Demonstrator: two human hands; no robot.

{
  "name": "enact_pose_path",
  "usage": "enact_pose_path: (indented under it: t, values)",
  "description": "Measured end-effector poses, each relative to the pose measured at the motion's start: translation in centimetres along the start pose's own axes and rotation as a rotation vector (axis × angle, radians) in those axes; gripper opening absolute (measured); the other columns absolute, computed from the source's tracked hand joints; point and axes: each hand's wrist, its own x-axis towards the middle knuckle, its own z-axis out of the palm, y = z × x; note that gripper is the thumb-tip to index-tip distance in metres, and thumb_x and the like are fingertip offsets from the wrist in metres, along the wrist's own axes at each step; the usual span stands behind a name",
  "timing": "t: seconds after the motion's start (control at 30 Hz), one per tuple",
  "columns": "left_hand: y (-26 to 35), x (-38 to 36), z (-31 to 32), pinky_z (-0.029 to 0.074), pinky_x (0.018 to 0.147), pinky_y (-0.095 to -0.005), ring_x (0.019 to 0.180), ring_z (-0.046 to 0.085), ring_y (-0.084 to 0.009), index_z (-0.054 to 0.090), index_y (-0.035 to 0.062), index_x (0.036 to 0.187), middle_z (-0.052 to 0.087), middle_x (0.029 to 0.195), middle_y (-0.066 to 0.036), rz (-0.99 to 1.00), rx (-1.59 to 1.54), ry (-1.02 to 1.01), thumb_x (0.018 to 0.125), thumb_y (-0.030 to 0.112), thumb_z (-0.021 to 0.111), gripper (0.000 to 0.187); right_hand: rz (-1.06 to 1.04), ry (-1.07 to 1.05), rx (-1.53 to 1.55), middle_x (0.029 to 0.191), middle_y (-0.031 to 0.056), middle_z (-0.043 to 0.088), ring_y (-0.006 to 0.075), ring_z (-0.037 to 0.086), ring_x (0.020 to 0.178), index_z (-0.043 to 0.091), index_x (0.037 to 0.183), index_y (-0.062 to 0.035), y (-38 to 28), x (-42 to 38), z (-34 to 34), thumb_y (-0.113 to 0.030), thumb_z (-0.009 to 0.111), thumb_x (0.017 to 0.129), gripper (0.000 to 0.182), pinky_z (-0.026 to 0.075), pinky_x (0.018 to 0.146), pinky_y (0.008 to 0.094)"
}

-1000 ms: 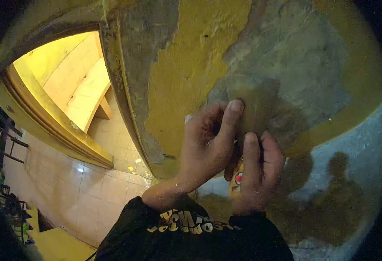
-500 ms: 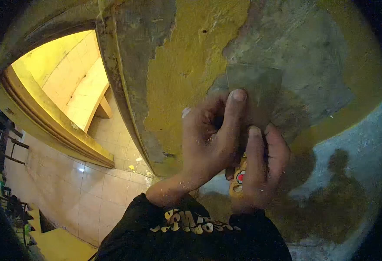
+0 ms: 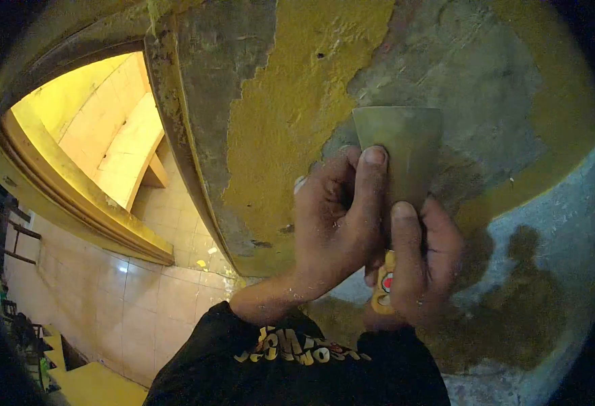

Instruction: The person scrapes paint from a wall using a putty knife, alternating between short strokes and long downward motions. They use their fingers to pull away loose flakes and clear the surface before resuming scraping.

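A metal scraper blade (image 3: 400,145) lies flat against a wall where yellow paint (image 3: 291,115) has flaked off to bare grey plaster (image 3: 467,88). My right hand (image 3: 419,264) grips the scraper's yellow handle (image 3: 383,291), its index finger stretched up along the blade. My left hand (image 3: 335,220) wraps over from the left, with its fingertip pressing on the lower part of the blade. Both forearms come out of black sleeves (image 3: 297,365) with yellow lettering.
The wall's edge (image 3: 182,149) runs down at left of the hands. Beyond it lies a tiled floor (image 3: 135,298), a yellow-lit recess (image 3: 108,128) and a yellow ledge (image 3: 81,203). Lower right, the wall is pale grey (image 3: 555,216) with shadows on it.
The scraper and both hands have shifted slightly to the right along the wall, blade still pressed flat. The grip is the same.
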Motion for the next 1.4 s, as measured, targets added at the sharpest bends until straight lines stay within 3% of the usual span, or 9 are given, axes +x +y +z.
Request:
enact_pose_path:
  t: [0.13, 0.23, 0.3, 0.4, 0.53, 0.63, 0.93, 1.13, 1.4]
  values:
    - [-0.6, 0.1, 1.0, 0.032, 0.031, -0.0213, 0.039, 0.042, -0.0043, 0.052, 0.0031, 0.080, 0.050, 0.057, 0.000, -0.020, -0.122, -0.002, 0.096, 0.025, 0.046, 0.027, -0.086, 0.100, -0.111, 0.051, -0.0008, 0.049, 0.0055, 0.045, 0.042, 0.056, 0.084, -0.0009, 0.0, 0.2, -0.4, -0.019, 0.048, 0.092, 0.022, 0.034, 0.040, 0.0224]
    - [-1.1, 0.7, 1.6, 0.033, 0.035, -0.0204, 0.043, 0.042, -0.0028, 0.051, 0.0027, 0.079, 0.050, 0.059, 0.001, 0.150, -0.021, 0.049, 0.097, 0.025, 0.045, 0.029, -0.002, 0.011, -0.097, 0.051, -0.0011, 0.048, 0.0053, 0.044, 0.042, 0.056, 0.083, -0.0020, -1.5, 1.2, -1.9, -0.020, 0.050, 0.092, 0.021, 0.033, 0.040, 0.0222]
    - [-0.9, 0.9, 1.8, 0.034, 0.050, -0.0190, 0.059, 0.044, -0.0021, 0.056, 0.0072, 0.084, 0.052, 0.068, 0.005, 0.144, -0.038, 0.012, 0.097, 0.029, 0.045, 0.028, 0.008, -0.075, -0.170, 0.051, -0.0004, 0.048, 0.0067, 0.046, 0.043, 0.057, 0.082, -0.0019, -2.6, 1.7, -2.4, -0.020, 0.050, 0.092, 0.022, 0.035, 0.041, 0.0242]
    - [-0.1, 1.9, 2.0, 0.034, 0.050, -0.0187, 0.058, 0.043, -0.0021, 0.056, 0.0079, 0.083, 0.051, 0.067, 0.005, 0.181, -0.064, 0.116, 0.097, 0.029, 0.045, 0.028, -0.120, -0.056, -0.202, 0.052, -0.0007, 0.048, 0.0053, 0.041, 0.040, 0.055, 0.080, -0.0035, -3.0, 2.8, -1.1, -0.017, 0.051, 0.091, 0.018, 0.031, 0.037, 0.0213]
    - [-0.5, 0.5, 1.7, 0.034, 0.050, -0.0186, 0.058, 0.042, -0.0020, 0.055, 0.0077, 0.082, 0.051, 0.066, 0.005, 0.093, -0.134, 0.013, 0.097, 0.030, 0.045, 0.028, -0.246, 0.018, -0.312, 0.051, -0.0012, 0.046, 0.0048, 0.040, 0.040, 0.054, 0.078, -0.0041, -2.4, 1.4, -1.8, -0.016, 0.051, 0.091, 0.018, 0.029, 0.036, 0.0201]
    - [-1.6, 0.4, 2.1, 0.034, 0.050, -0.0188, 0.057, 0.042, -0.0025, 0.055, 0.0074, 0.080, 0.051, 0.066, 0.005, 0.069, -0.007, 0.007, 0.097, 0.029, 0.045, 0.029, -0.007, -0.050, -0.346, 0.056, 0.0015, 0.052, 0.0080, 0.049, 0.050, 0.058, 0.084, -0.0028, -2.5, 1.4, -3.2, -0.018, 0.049, 0.091, 0.019, 0.039, 0.047, 0.0269]
    - [-2.3, 1.3, 3.4, 0.034, 0.050, -0.0196, 0.057, 0.043, -0.0023, 0.052, 0.0086, 0.076, 0.051, 0.065, 0.004, 0.208, -0.058, 0.114, 0.097, 0.028, 0.044, 0.030, -0.013, -0.185, -0.357, 0.055, 0.0012, 0.051, 0.0079, 0.048, 0.050, 0.054, 0.079, -0.0029, -2.7, 4.0, -4.7, -0.017, 0.050, 0.091, 0.019, 0.038, 0.047, 0.0263]
    - [-1.5, 1.1, 4.0, 0.033, 0.049, -0.0197, 0.057, 0.041, -0.0026, 0.051, 0.0088, 0.073, 0.049, 0.063, 0.005, 0.173, -0.111, 0.171, 0.097, 0.029, 0.044, 0.032, -0.161, -0.166, -0.455, 0.050, -0.0008, 0.045, 0.0050, 0.038, 0.038, 0.057, 0.084, -0.0005, -2.8, 3.4, -4.2, -0.020, 0.049, 0.092, 0.022, 0.029, 0.036, 0.0209]
    - [-1.6, 1.1, 3.3, 0.030, 0.048, -0.0201, 0.056, 0.039, -0.0025, 0.053, 0.0089, 0.073, 0.048, 0.063, 0.006, 0.162, -0.053, 0.129, 0.097, 0.031, 0.044, 0.034, -0.192, -0.208, -0.409, 0.052, -0.0008, 0.045, 0.0048, 0.038, 0.039, 0.054, 0.087, -0.0003, -2.9, 3.6, -3.9, -0.017, 0.045, 0.093, 0.020, 0.029, 0.036, 0.0211]
